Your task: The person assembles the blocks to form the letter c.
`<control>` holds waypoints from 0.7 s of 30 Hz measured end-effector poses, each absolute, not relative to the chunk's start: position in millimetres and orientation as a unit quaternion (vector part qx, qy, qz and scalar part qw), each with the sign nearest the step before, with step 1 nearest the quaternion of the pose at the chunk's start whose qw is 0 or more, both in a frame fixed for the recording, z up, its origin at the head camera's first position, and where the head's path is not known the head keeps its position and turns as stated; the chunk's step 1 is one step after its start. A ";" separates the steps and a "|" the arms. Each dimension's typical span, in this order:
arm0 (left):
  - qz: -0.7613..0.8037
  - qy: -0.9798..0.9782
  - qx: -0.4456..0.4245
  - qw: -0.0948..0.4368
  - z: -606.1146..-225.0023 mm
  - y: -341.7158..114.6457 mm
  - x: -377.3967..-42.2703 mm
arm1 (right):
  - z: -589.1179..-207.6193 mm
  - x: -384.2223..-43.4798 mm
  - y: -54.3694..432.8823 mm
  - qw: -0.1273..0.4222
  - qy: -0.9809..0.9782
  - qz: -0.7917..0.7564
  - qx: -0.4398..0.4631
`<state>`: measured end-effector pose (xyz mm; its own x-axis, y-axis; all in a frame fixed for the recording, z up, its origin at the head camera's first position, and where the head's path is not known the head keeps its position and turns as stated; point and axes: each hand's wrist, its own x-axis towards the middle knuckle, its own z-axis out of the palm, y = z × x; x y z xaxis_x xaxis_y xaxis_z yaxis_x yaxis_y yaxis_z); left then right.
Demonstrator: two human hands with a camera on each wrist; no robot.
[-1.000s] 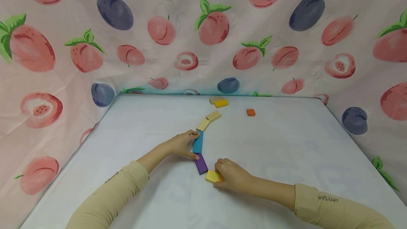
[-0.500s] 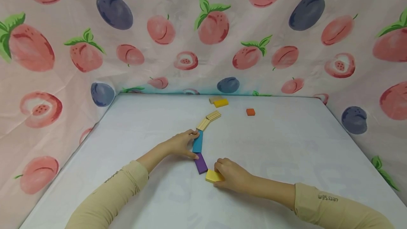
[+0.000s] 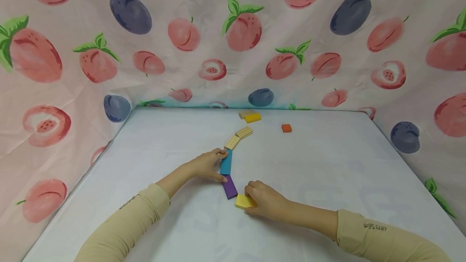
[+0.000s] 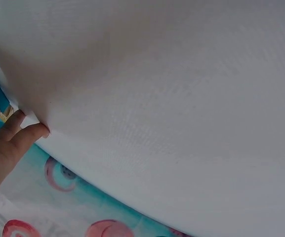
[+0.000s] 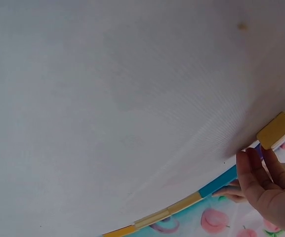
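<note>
Right hand on yellow block

Head view: gripping its sides at lower centre, probably to hold corner close to purple block; resting spread left hand against blue block and purple block, likely for steadying. Toward upper centre, ribbed wooden blocks; orange block well apart.

Left wrist view: partly hiding blue block, left edge.

Right wrist view: pinching yellow block, right edge, obscuring most of purple block.

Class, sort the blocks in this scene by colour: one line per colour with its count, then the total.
Tan blocks: 3
Yellow blocks: 2
Blue block: 1
Purple block: 1
Orange block: 1
Total: 8
</note>
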<state>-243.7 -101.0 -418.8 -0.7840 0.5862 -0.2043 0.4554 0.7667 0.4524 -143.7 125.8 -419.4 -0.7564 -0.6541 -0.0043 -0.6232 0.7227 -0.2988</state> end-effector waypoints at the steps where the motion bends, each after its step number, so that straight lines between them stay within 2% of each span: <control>1: 0.192 0.924 0.282 0.169 -418.8 -101.0 -243.9 | -419.4 -143.6 125.7 0.056 0.927 -0.140 -0.344; 14: 0.182 0.925 0.284 0.177 -415.0 -99.5 -243.8 | -415.0 -148.3 129.4 0.099 0.925 -0.187 -0.316; 21: 0.178 0.927 0.273 0.186 -412.2 -97.4 -243.7 | -414.2 -159.5 134.4 0.076 0.925 -0.229 -0.295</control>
